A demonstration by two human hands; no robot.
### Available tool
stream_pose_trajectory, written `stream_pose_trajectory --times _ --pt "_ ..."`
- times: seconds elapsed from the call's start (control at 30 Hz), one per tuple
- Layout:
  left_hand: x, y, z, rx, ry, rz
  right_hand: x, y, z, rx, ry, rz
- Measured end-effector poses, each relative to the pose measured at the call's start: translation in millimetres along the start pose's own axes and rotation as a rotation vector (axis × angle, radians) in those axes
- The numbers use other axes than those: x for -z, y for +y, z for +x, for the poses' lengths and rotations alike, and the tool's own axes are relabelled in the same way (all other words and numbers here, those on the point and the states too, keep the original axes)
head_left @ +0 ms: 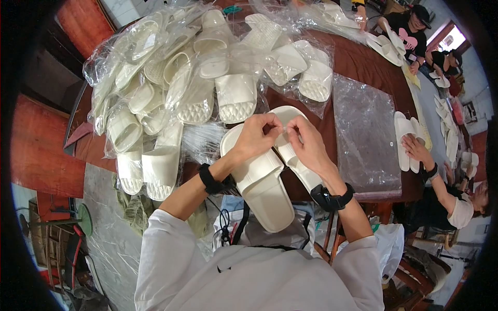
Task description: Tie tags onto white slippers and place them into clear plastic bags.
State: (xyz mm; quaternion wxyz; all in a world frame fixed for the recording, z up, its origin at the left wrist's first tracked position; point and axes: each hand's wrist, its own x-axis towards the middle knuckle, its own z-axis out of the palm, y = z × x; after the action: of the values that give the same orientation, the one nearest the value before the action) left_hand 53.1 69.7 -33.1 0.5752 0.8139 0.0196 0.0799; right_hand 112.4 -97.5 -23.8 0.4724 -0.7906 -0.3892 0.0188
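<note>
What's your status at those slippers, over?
Left hand and right hand close together, grip unclear. White slippers beneath, unbagged. Bagged slippers crowd front-left; flat plastic bag lies right.

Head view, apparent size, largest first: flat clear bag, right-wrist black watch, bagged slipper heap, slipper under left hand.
1. Bagged slipper heap
2. Flat clear bag
3. Slipper under left hand, partly covered
4. Right-wrist black watch
</note>
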Motion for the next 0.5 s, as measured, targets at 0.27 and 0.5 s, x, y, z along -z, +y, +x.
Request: stream_pose_trajectory --times 0.27,0.5 --pt "-1 0 2 -0.021 -0.032 0.001 2 0 -1 -0.009 -0.04 -0.05" --pt "22 -1 -3 0.035 0.006 0.017 20 -36 -41 -0.036 0.281 -0.133"
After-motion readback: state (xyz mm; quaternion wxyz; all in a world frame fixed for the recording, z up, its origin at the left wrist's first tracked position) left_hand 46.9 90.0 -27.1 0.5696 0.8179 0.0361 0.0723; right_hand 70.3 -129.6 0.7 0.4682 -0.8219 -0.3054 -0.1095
